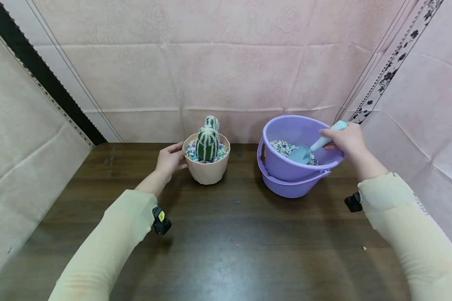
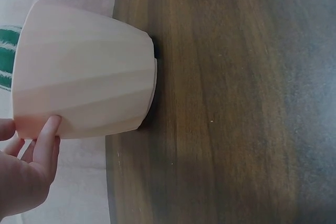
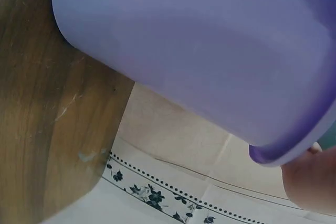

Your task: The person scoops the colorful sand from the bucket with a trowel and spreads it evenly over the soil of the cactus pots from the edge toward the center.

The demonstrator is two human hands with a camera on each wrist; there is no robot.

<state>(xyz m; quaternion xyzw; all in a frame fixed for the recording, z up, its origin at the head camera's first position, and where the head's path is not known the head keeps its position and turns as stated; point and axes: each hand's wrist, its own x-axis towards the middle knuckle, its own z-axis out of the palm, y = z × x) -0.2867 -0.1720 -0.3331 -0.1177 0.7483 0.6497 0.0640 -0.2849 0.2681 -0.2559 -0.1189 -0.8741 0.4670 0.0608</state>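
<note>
A cactus (image 1: 207, 144) with white stripes stands in a cream faceted flower pot (image 1: 208, 171), among small coloured pebbles. My left hand (image 1: 170, 159) holds the pot's left side near the rim. In the left wrist view, fingers (image 2: 48, 142) touch its outer wall (image 2: 89, 72). To the right stands a purple bucket (image 1: 301, 125) with multicoloured pebbles (image 1: 282, 147) inside. My right hand (image 1: 347, 137) grips the pale handle of a light blue scoop (image 1: 300, 154) over the bucket's right rim. The scoop's blade lies at the pebbles. The bucket's wall (image 3: 189, 61) mostly fills the right wrist view.
The dark wooden table (image 1: 211, 234) carries a few stray pebbles, one blue (image 1: 238, 202) and one pale (image 1: 364, 248). A pink patterned cloth (image 1: 226, 75) hangs right behind the pot and bucket. More cloth closes off both sides.
</note>
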